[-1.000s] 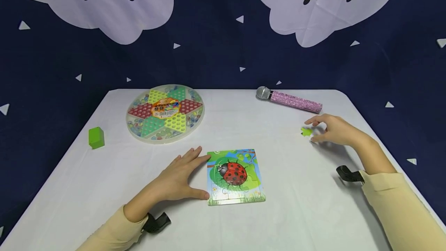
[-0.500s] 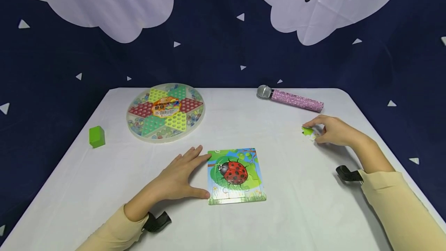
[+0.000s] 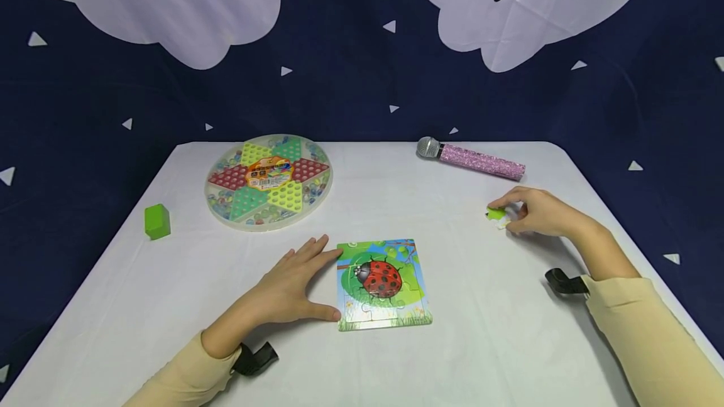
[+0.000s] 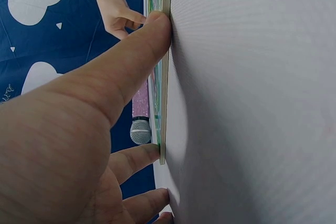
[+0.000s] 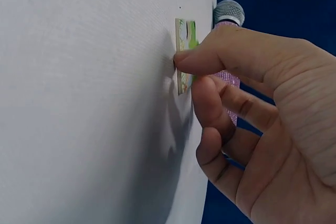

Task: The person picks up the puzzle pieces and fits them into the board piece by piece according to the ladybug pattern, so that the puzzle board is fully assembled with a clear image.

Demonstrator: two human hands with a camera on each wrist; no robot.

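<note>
A square ladybug jigsaw puzzle (image 3: 380, 284) lies on the white table. My left hand (image 3: 285, 287) is spread beside it, with straight thumb and index finger against its left edge corners. In the left wrist view the thumb (image 4: 142, 45) touches the puzzle's rim. Off to the right, my right hand (image 3: 543, 211) pinches a small green and white puzzle piece (image 3: 496, 214) between thumb and index finger. The right wrist view shows this piece (image 5: 187, 30) close over the cloth, the thumb at its edge and the other fingers curled below.
A round Chinese checkers set (image 3: 268, 184) with marbles stands at the back left. A green block (image 3: 157, 222) is near the left edge. Behind my right hand lies a pink glitter microphone (image 3: 472, 160). A dark blue cloud-patterned cloth (image 3: 351, 49) hangs behind the table.
My right thumb and index finger have come in on the puzzle piece, which has turned and shifted slightly, showing more of its white part. The left hand keeps its place at the puzzle.
</note>
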